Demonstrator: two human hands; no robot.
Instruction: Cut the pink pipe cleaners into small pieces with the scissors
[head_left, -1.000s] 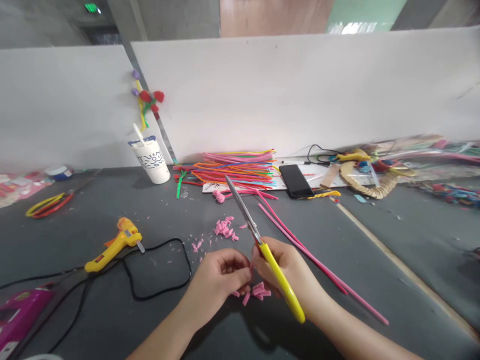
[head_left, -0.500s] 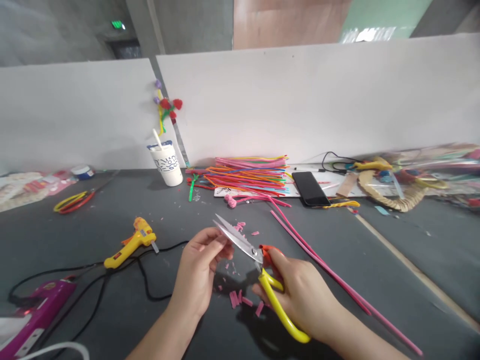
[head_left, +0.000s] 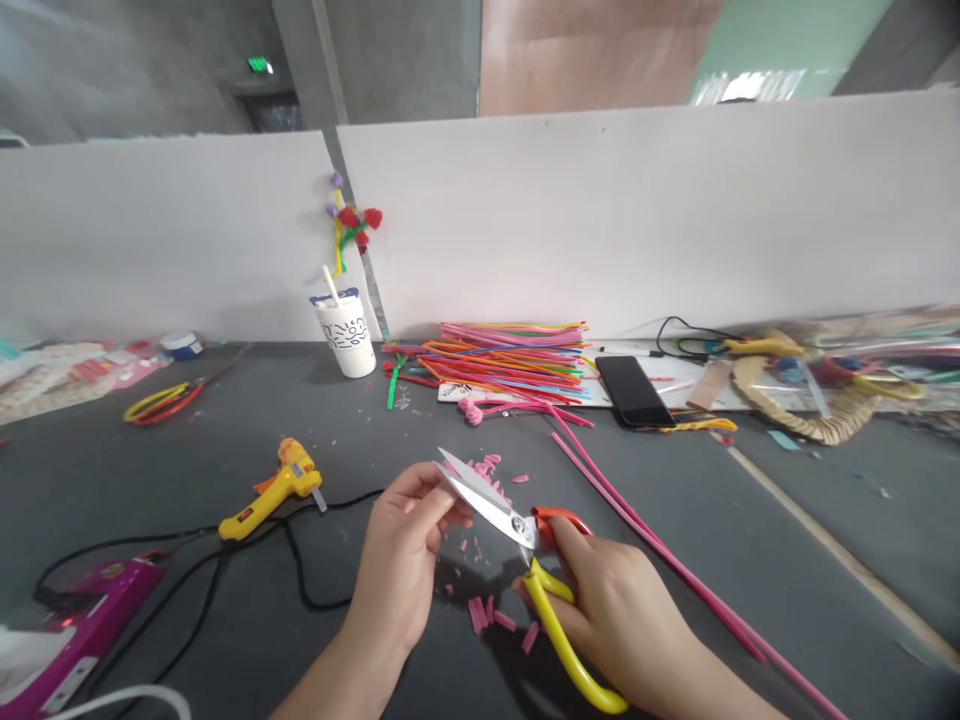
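Observation:
My right hand [head_left: 611,615] grips the yellow and orange handles of a pair of scissors [head_left: 517,540], blades pointing up and left. My left hand [head_left: 405,565] pinches something small by the blade tips; what it holds is too small to make out. Short pink cut pieces [head_left: 491,615] lie on the grey table [head_left: 225,640] between my hands, with more pink bits [head_left: 487,467] just beyond the blades. Two long pink pipe cleaners [head_left: 660,555] run diagonally to the right of my right hand.
A yellow glue gun [head_left: 274,488] with a black cable [head_left: 300,570] lies at left, a magenta box [head_left: 82,620] at the lower left. A white cup [head_left: 346,332], a stack of coloured pipe cleaners [head_left: 510,355], a phone [head_left: 634,388] and craft clutter line the white partition.
The scissors swung from upright to pointing left over my left hand, which rose from the cut pieces to the blade tips. The view shifted slightly left and down.

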